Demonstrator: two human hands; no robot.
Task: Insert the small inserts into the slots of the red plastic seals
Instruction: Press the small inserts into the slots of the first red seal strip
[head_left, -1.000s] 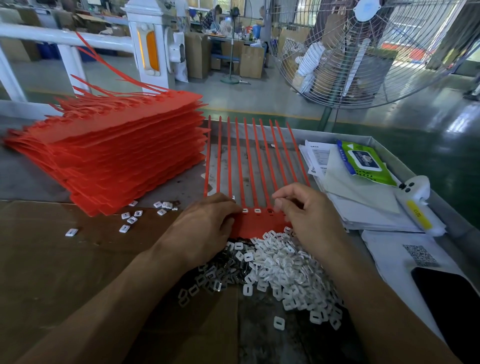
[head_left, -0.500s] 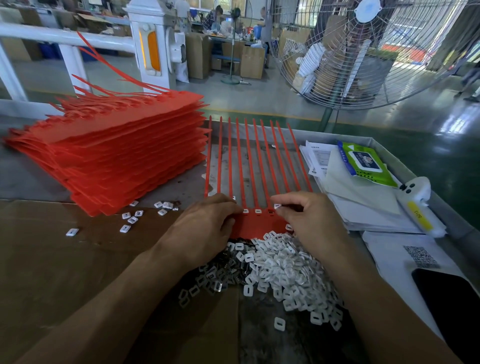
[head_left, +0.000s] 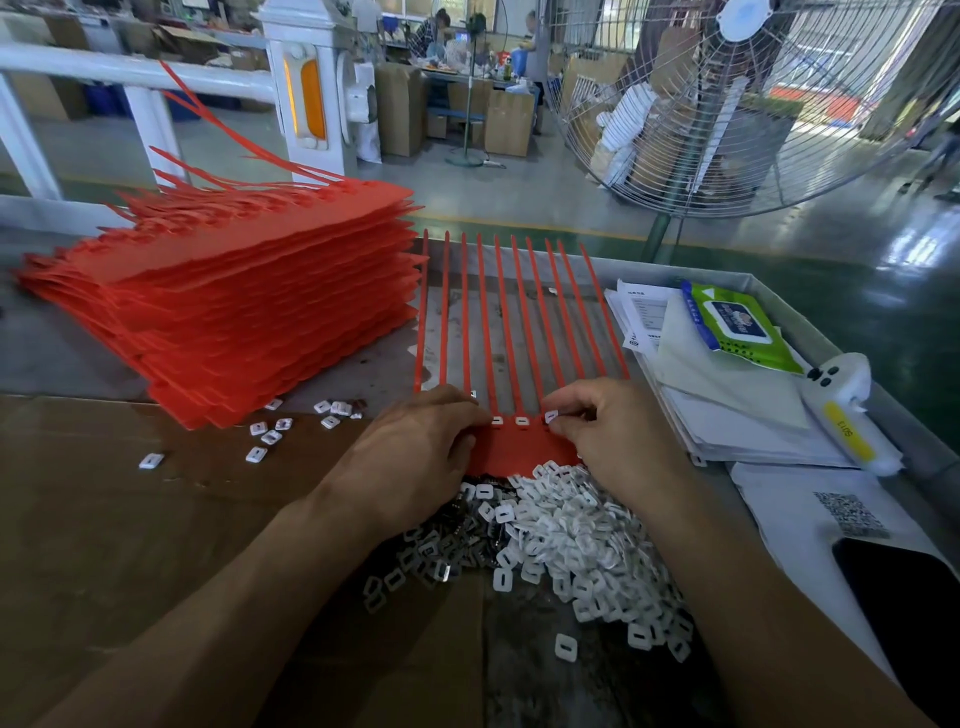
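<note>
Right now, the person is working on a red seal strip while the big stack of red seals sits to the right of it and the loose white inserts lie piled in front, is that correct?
Not quite: the head view shows the stack of red seals to the left of the red seal strip, not the right. The rest holds: both hands work at the strip, and the loose white inserts lie piled in front of it.

A grey metal worktable with a raised rim (head_left: 789, 306) carries brown cardboard sheets (head_left: 104, 519) near left, a tall stack of red plastic seal sheets (head_left: 234, 322) far left, 1 flat red seal strip set (head_left: 519, 338) in the middle, a heap of small white inserts (head_left: 571, 530) near it, and white papers (head_left: 727, 410) right.
</note>
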